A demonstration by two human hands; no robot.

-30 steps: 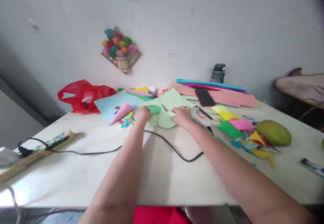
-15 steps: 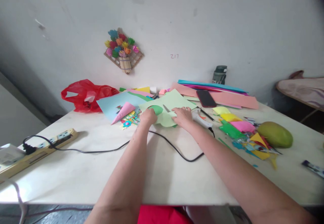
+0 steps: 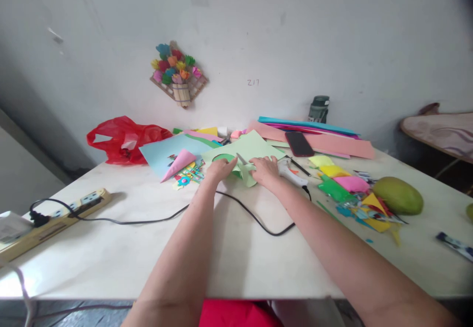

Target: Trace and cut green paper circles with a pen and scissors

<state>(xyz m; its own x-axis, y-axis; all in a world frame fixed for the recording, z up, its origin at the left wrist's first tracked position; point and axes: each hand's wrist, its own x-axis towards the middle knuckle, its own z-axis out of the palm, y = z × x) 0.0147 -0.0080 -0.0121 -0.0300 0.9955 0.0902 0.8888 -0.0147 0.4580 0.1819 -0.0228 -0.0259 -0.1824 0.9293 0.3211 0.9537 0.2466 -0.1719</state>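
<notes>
Pale-green paper [image 3: 247, 175] lies bent between the left hand [image 3: 220, 169] and right hand [image 3: 265, 170], toward the table's [image 3: 148, 253] far edge; fingers are curled, whether pinching I cannot tell. It looks unfinished; leftward, a pink cone [image 3: 180, 163] is already rolled.

The grey wall [image 3: 314, 31] is marked with small writing [image 3: 253, 82] and hung with a flower ornament [image 3: 173, 71]. Against it a white table [image 3: 266, 268] is set, its left front corner lit by glare [image 3: 16, 285]. At right a patterned board [image 3: 441, 127] is seen; below, bluish floor [image 3: 92, 320].
</notes>
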